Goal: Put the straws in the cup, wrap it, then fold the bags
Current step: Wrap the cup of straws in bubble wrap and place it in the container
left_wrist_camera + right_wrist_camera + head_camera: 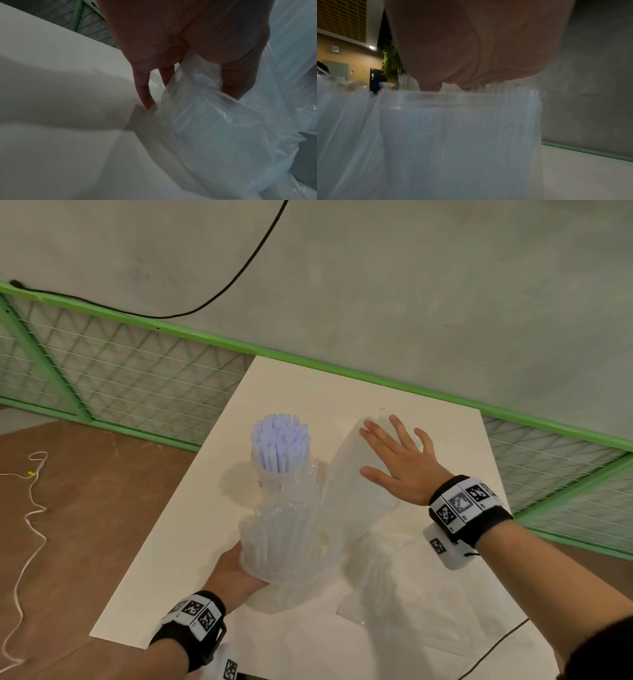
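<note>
A clear cup (274, 474) full of pale blue straws (280, 441) stands upright near the middle of the white table (164, 570). In front of it my left hand (236, 573) grips a clear plastic bag (291, 546) holding clear straws, lifted at an angle; the left wrist view shows my fingers (145, 93) curled into the bag (214, 128). My right hand (397, 460) lies flat with spread fingers on another translucent bag (352, 491) to the right of the cup. That bag (453, 135) fills the right wrist view under my palm.
More clear bags (411, 604) lie crumpled on the table's near right. A green mesh fence (120, 378) runs behind the table along a grey wall. A black cable (493, 648) crosses the near right corner. A white cord (30, 508) lies on the brown floor at left.
</note>
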A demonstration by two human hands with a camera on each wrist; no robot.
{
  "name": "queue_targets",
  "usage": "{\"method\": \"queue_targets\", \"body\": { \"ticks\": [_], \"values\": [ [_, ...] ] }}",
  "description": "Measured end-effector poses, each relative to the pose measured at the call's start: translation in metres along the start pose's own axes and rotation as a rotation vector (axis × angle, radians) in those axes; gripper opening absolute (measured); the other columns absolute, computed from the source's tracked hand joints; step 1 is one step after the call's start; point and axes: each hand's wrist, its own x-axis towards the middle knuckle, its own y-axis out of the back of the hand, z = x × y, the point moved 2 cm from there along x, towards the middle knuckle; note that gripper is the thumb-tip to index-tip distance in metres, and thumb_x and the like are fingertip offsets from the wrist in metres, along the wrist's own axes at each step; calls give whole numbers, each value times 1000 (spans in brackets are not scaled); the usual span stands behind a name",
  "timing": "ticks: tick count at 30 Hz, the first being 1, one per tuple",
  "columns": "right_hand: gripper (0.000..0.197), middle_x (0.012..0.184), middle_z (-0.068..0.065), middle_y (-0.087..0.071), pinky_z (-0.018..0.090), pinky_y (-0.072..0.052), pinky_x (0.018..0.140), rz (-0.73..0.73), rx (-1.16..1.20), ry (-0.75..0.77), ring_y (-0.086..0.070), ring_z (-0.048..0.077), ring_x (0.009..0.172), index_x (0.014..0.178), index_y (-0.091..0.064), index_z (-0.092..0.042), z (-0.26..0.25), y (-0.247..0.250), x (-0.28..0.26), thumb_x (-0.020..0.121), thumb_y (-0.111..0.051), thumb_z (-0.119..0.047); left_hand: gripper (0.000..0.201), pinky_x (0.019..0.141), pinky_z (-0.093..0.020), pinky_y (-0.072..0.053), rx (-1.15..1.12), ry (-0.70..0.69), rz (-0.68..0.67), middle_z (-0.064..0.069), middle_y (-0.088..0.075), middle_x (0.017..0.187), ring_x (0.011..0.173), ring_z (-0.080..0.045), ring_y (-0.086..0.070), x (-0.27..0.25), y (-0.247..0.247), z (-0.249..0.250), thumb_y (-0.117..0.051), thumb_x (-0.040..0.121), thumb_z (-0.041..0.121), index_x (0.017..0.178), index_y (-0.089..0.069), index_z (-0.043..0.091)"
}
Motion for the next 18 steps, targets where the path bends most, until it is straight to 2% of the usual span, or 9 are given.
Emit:
{"method": "queue_targets", "body": {
  "ticks": [3, 5, 7, 10, 12, 13, 15, 16, 18],
  "values": [
    [53, 154, -7, -31, 46, -24, 103, 310, 94, -22, -23, 23, 141, 146, -35, -31, -21, 26, -10, 98, -29, -52, 56, 70, -16, -50, -3, 0, -5, 20, -73, 85, 87, 1, -66, -1, 0, 0, -94, 56, 16, 102, -65, 32],
    [34, 116, 1, -58, 36, -38, 82, 510, 240, 22, -52, 21, 103, 128, -54, -21, -46, 38, -24, 95, -45, -25, 55, 71, -17, -50, -7, 2, -6, 20, -74, 88, 87, 0, -68, -2, 1, 0, -94, 56, 16, 102, -66, 30],
    [36, 89, -2, -60, 29, -40, 70, 416, 469, 60, -54, 14, 76, 122, -54, -18, -76, 31, -41, 88, -45, -8, 55, 73, -20, -52, -19, 7, -14, 18, -74, 89, 86, -1, -69, -3, 1, 0, -93, 56, 15, 102, -67, 28],
    [63, 111, 7, -62, 30, -46, 80, 44, 618, -35, -60, 19, 88, 141, -30, -28, -105, 3, -60, 85, -41, -1, 59, 77, -25, -53, -22, 11, -21, 12, -75, 91, 88, -5, -70, -3, 2, 1, -95, 50, 22, 102, -68, 25],
    [82, 126, 18, -56, 31, -50, 78, -108, 684, -57, -62, 19, 81, 149, -9, -34, -112, -10, -58, 84, -48, -2, 69, 76, -24, -53, -19, 10, -20, 8, -76, 92, 88, -8, -71, -3, 3, 1, -93, 40, 36, 102, -69, 23],
    [92, 127, 22, -54, 30, -51, 74, -134, 733, -46, -63, 18, 75, 150, -2, -37, -114, -13, -54, 82, -54, -4, 71, 75, -23, -52, -12, 7, -17, 7, -76, 91, 88, -8, -71, -4, 3, 2, -92, 36, 40, 102, -69, 21],
    [108, 130, 30, -51, 36, -53, 81, -148, 838, -37, -66, 30, 97, 148, 5, -47, -116, -19, -43, 76, -66, -6, 76, 75, -22, -51, 20, -4, -21, 9, -76, 88, 88, -7, -70, -5, 4, 4, -91, 32, 48, 100, -71, 19],
    [115, 138, 29, -46, 38, -52, 88, -154, 891, -42, -60, 39, 111, 145, 7, -52, -117, -22, -38, 74, -70, -7, 80, 76, -21, -51, 34, -7, -28, 10, -75, 88, 88, -5, -70, -6, 4, 5, -91, 29, 52, 100, -71, 20],
    [123, 151, 17, -36, 30, -49, 92, -153, 1000, -40, -56, 33, 120, 143, 7, -57, -118, -29, -29, 69, -77, -7, 84, 78, -21, -49, 69, 4, -45, 11, -74, 91, 91, -3, -67, -6, 5, 7, -92, 29, 52, 104, -68, 24]
  ]
}}
